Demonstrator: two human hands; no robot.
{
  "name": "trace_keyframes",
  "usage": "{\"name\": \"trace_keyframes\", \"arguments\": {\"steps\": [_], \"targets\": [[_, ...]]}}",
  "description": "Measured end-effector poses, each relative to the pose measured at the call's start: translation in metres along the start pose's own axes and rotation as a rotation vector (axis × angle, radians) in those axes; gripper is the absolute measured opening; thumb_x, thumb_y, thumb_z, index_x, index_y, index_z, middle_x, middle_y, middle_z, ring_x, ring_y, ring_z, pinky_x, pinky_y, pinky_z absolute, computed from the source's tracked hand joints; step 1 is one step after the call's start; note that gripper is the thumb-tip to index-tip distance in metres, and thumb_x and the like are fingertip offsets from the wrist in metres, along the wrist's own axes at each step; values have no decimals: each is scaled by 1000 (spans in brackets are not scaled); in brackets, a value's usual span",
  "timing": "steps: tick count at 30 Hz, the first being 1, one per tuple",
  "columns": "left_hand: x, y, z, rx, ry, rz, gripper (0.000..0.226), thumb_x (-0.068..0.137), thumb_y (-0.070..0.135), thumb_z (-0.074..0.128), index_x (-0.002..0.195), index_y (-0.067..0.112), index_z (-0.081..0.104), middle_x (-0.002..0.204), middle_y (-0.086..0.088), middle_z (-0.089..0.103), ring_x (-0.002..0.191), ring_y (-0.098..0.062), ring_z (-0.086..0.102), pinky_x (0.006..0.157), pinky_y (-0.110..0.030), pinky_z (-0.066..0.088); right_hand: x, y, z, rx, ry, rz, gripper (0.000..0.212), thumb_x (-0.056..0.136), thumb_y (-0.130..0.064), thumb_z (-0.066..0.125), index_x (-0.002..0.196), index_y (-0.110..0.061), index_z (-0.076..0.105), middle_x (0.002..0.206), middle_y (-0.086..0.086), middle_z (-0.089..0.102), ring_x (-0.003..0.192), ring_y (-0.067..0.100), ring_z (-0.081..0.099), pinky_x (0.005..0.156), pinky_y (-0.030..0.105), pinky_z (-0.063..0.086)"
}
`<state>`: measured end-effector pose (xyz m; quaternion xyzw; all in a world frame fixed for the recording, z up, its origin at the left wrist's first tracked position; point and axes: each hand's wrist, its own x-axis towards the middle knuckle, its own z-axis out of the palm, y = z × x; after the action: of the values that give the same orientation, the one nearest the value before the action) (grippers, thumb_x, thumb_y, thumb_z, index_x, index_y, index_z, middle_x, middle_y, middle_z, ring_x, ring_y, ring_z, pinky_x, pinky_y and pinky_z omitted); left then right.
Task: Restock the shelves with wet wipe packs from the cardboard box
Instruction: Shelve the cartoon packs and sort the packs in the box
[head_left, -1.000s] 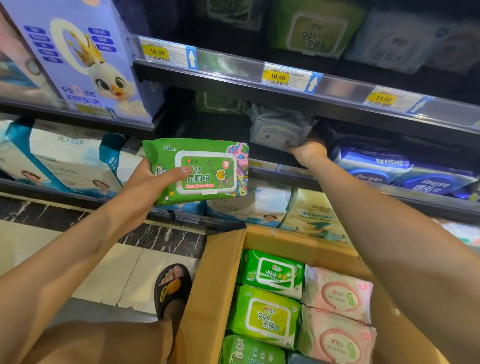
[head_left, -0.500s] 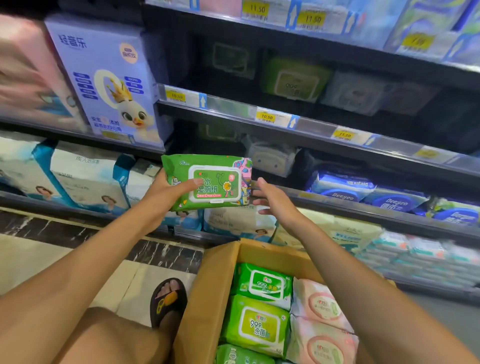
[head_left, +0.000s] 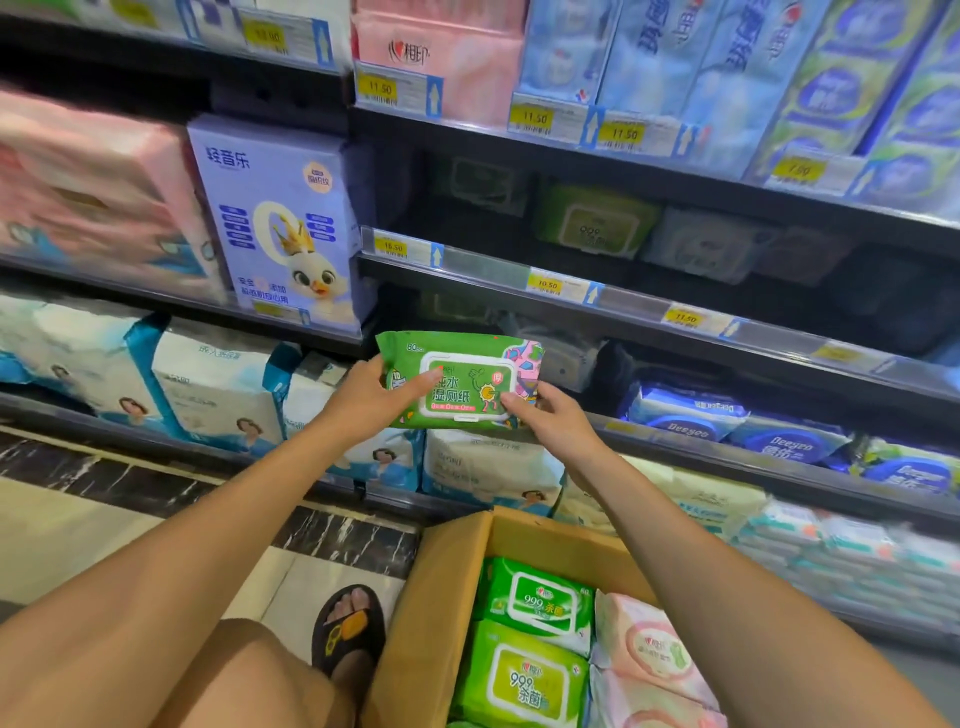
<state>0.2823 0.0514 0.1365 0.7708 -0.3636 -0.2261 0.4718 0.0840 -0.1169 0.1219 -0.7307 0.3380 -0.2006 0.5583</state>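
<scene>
The left hand (head_left: 363, 400) grips the left end of a green wet wipe pack (head_left: 462, 379), with the thumb lying on the printed front and the other fingers curled behind it. The right hand (head_left: 556, 421) holds the lower right corner of the same pack, its thumb on the front just beside the white-framed lid and its fingers underneath. The pack is in the air between the two hands, with the lid side toward the person and nearly level. It is in front of a dark shelf (head_left: 613, 312) opening and does not rest on anything. Just behind the pack, to the right of the right hand, a pale pack (head_left: 569, 358) lies dim in the shadow of that shelf, and farther to the right there are blue packs (head_left: 685, 410). Above the hands, the shelf rail carries a yellow price tag (head_left: 548, 285) that reads 10.50. Up and to the left of the left hand stands a lilac box (head_left: 280, 223) with a crowned duck on it. Below both hands, large white bags (head_left: 218, 384) fill the lowest shelf. Under the right forearm the cardboard box (head_left: 447, 597) is open; inside it are green packs (head_left: 535, 597) on the left and pink packs (head_left: 649, 644) on the right. Left of the box, below the left forearm, a foot (head_left: 348, 623) in a dark sandal stands on the tiled floor (head_left: 78, 535).
</scene>
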Motion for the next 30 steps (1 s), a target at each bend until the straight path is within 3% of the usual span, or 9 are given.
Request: {"name": "trace_keyframes", "arguments": {"steps": [2,4,8,12,15,20,25,30], "targets": [[11,2,-2,52,33,55,45,88,62,69,121,32,65,107,17,69,99,-3,66,81,-32,55,14,-1,2,0,17,-22,31,95,-28,73,124,-21,67,111,-15,73,96,-5,69,80,15,56],[23,0,-3,64,55,83,40,92,53,70,124,31,64,107,17,67,94,3,61,74,-25,50,31,0,6,-17,43,-24,39,92,-26,77,127,-17,66,118,-8,74,105,4,69,96,28,56],[52,-14,-4,39,78,115,43,92,45,74,131,31,63,124,8,66,110,-11,60,89,-32,48,68,3,15,-113,98,-40,41,87,-27,81,124,-19,67,118,-6,74,109,12,68,100,39,54],[76,-23,-1,35,105,140,50,93,31,76,139,23,58,122,10,63,109,-8,55,91,-25,41,99,9,23,-187,113,-54,34,87,-25,81,119,-25,70,115,-5,75,105,15,70,98,42,56],[95,-34,3,56,116,146,52,93,28,76,141,20,55,122,12,61,109,-8,54,89,-21,38,115,15,26,-219,95,-76,35,88,-21,80,121,-19,69,116,0,75,105,17,71,98,40,56],[125,-49,7,58,88,132,52,94,31,75,141,23,53,130,8,65,116,-14,60,96,-32,47,144,30,28,-318,64,-23,56,77,-43,77,125,-15,66,117,-2,75,106,17,71,100,45,55],[148,-59,15,142,91,21,43,93,32,75,126,12,57,125,-6,68,111,-25,63,87,-35,47,160,42,33,-368,16,21,42,87,-36,75,123,-16,64,117,0,74,108,21,69,102,47,53],[151,-55,18,363,81,-60,58,93,45,72,133,10,50,131,-16,65,120,-39,59,97,-47,50,153,35,35,-502,33,2,37,95,-38,68,122,-14,64,117,6,72,107,26,66,95,41,54]]}}
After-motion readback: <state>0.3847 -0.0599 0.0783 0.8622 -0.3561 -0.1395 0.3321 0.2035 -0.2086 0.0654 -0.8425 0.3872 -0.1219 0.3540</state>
